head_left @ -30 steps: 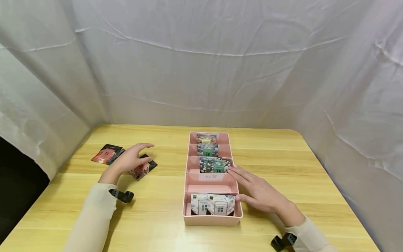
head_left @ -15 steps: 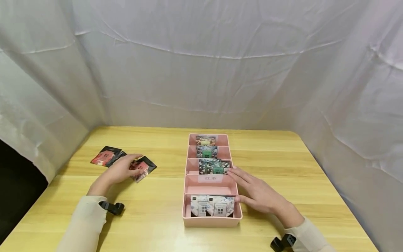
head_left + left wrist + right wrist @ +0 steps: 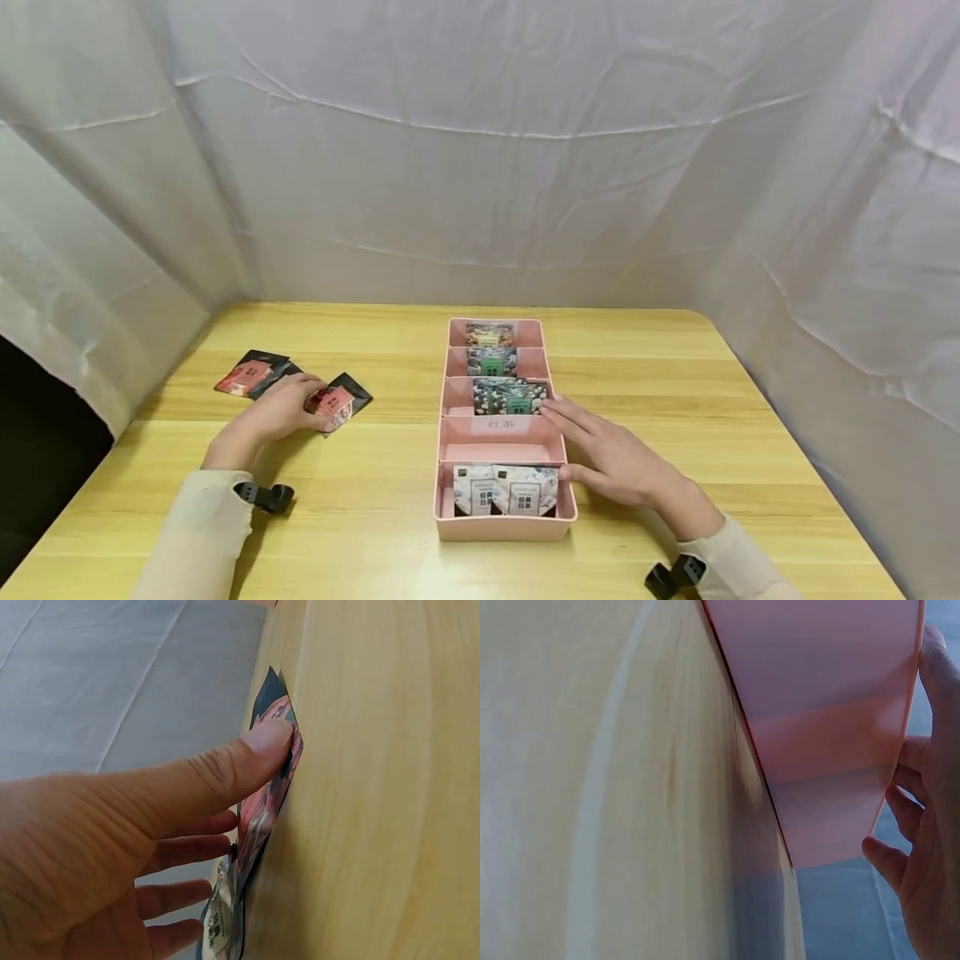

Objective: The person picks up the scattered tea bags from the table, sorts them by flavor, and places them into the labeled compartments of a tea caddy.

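Note:
My left hand (image 3: 273, 412) is at a red-and-black tea sachet (image 3: 337, 403) lying on the table at the left, fingers and thumb spread at its near left side. In the left wrist view the thumb overlaps the sachet (image 3: 259, 806), and a gap separates it from the other fingers; firm pinching cannot be seen. Fingertips of my right hand (image 3: 622, 458) rest on the right rim of a pink divided box (image 3: 504, 528). Tea sachets stand in most compartments, including white ones (image 3: 525, 493) in the nearest; the labelled second compartment (image 3: 502, 452) shows bare pink walls.
Another red-and-black sachet (image 3: 251, 374) lies farther left, partly over a dark sachet (image 3: 277, 377). Green-labelled sachets (image 3: 519, 403) and a yellow-labelled one (image 3: 489, 336) stand in the farther compartments. Grey-white cloth (image 3: 480, 183) hangs behind the wooden table (image 3: 675, 358).
My left hand has moved down and left onto the right-hand red sachet, its fingertips then drawing back toward the sachet's left side. My right hand stays at the box rim.

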### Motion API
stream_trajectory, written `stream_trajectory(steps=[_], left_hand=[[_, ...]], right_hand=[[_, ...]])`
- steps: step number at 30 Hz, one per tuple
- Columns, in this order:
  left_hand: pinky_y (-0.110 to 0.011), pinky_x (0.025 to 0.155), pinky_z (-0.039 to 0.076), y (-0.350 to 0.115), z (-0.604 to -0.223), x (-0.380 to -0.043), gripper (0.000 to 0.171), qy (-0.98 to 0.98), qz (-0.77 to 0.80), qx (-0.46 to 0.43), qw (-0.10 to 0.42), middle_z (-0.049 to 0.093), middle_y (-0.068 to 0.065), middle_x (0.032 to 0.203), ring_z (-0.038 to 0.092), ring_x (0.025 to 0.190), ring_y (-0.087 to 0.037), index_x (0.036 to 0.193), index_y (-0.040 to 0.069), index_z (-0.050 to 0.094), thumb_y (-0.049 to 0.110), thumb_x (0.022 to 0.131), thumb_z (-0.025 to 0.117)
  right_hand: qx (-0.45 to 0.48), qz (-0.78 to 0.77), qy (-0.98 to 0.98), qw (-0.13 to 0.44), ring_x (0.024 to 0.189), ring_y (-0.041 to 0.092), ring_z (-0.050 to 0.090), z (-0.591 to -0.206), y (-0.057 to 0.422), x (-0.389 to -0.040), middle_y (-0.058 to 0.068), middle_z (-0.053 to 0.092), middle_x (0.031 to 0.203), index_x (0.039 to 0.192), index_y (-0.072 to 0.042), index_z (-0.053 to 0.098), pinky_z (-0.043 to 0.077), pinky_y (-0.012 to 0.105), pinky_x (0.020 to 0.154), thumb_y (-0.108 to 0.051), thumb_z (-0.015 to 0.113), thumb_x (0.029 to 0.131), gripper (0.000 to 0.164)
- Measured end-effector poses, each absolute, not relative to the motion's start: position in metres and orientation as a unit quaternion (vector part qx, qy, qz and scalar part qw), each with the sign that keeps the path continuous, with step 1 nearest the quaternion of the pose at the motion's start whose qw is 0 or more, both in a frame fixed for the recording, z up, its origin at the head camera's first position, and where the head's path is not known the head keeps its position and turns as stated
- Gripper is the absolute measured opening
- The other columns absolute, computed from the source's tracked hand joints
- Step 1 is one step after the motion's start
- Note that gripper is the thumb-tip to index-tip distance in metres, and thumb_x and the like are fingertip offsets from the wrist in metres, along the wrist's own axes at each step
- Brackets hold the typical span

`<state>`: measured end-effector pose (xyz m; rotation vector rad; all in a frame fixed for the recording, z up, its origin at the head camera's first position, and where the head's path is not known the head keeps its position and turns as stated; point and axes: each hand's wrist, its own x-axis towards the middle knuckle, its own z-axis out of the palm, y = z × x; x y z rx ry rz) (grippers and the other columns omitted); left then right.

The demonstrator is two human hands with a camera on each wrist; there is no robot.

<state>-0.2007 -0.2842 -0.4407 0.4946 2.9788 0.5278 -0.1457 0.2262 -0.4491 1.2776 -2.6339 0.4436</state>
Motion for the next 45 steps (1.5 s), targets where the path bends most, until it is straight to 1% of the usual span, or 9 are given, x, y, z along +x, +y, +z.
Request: stream_trajectory(steps=[15,19,25,29,33,35,40,42,45], left_hand=[[-0.062,0.101,0.038,-0.281,-0.447,-0.205,0.077,0.964,0.205,0.165,0.021,0.052,-0.031,0.131,0.047,0.121,-0.05,0.137,-0.007,0.05,0.029,0.079,0.083],[-0.059,0.098,0.042,-0.279,-0.449,-0.206,0.076,0.959,0.22,0.177,0.005,0.052,-0.025,0.13,0.052,0.115,-0.041,0.14,-0.005,0.047,0.023,0.079,0.083],[-0.043,0.082,0.05,-0.276,-0.45,-0.208,0.076,0.952,0.236,0.196,-0.013,0.051,-0.014,0.124,0.057,0.096,-0.022,0.142,-0.003,0.047,0.02,0.08,0.083],[-0.037,0.077,0.051,-0.275,-0.448,-0.208,0.07,0.944,0.256,0.209,-0.022,0.051,-0.013,0.122,0.056,0.092,-0.018,0.141,-0.001,0.049,0.015,0.08,0.082],[-0.039,0.077,0.051,-0.273,-0.443,-0.207,0.063,0.939,0.272,0.207,-0.029,0.054,-0.016,0.123,0.057,0.094,-0.021,0.14,0.003,0.051,0.007,0.083,0.078],[-0.038,0.074,0.051,-0.272,-0.44,-0.206,0.061,0.939,0.279,0.198,-0.031,0.058,-0.016,0.12,0.058,0.087,-0.02,0.142,0.005,0.049,0.005,0.086,0.074],[-0.031,0.057,0.046,-0.268,-0.431,-0.203,0.058,0.936,0.302,0.178,-0.042,0.064,-0.008,0.089,0.052,0.059,-0.014,0.145,0.009,0.044,0.007,0.092,0.068],[-0.031,0.056,0.048,-0.266,-0.428,-0.201,0.056,0.932,0.312,0.177,-0.054,0.063,-0.005,0.085,0.057,0.063,-0.015,0.145,0.009,0.044,0.008,0.093,0.067],[-0.035,0.064,0.054,-0.264,-0.425,-0.2,0.054,0.926,0.324,0.179,-0.081,0.067,-0.008,0.098,0.066,0.082,-0.023,0.144,0.009,0.045,0.011,0.095,0.065]], right_hand=[[0.429,0.143,-0.887,0.093,0.142,0.03,0.03,-0.448,0.227,-0.146,0.011,0.029,0.158,0.156,-0.015,0.027,0.04,0.052,0.105,-0.051,0.054,0.096,0.075],[0.43,0.144,-0.886,0.097,0.142,0.031,0.031,-0.449,0.227,-0.145,0.011,0.028,0.158,0.156,-0.015,0.026,0.039,0.052,0.106,-0.051,0.053,0.096,0.075],[0.428,0.144,-0.887,0.096,0.143,0.03,0.03,-0.449,0.227,-0.145,0.011,0.028,0.158,0.157,-0.016,0.025,0.038,0.053,0.106,-0.052,0.053,0.096,0.075],[0.428,0.146,-0.887,0.095,0.142,0.03,0.03,-0.449,0.227,-0.145,0.011,0.028,0.158,0.156,-0.015,0.026,0.039,0.053,0.105,-0.052,0.052,0.097,0.075],[0.429,0.147,-0.886,0.095,0.142,0.031,0.03,-0.449,0.226,-0.145,0.011,0.028,0.158,0.156,-0.015,0.026,0.04,0.053,0.105,-0.052,0.051,0.097,0.074],[0.429,0.148,-0.886,0.095,0.142,0.031,0.03,-0.449,0.226,-0.145,0.011,0.028,0.158,0.156,-0.015,0.026,0.04,0.053,0.105,-0.052,0.051,0.097,0.074],[0.43,0.146,-0.886,0.096,0.142,0.031,0.03,-0.449,0.226,-0.145,0.011,0.028,0.158,0.156,-0.015,0.026,0.04,0.053,0.105,-0.052,0.051,0.097,0.074],[0.43,0.146,-0.886,0.095,0.142,0.031,0.03,-0.449,0.226,-0.145,0.011,0.028,0.158,0.156,-0.014,0.026,0.04,0.053,0.104,-0.052,0.051,0.097,0.074],[0.429,0.148,-0.886,0.094,0.142,0.031,0.03,-0.448,0.226,-0.145,0.01,0.028,0.158,0.155,-0.013,0.028,0.04,0.053,0.104,-0.052,0.051,0.097,0.074]])
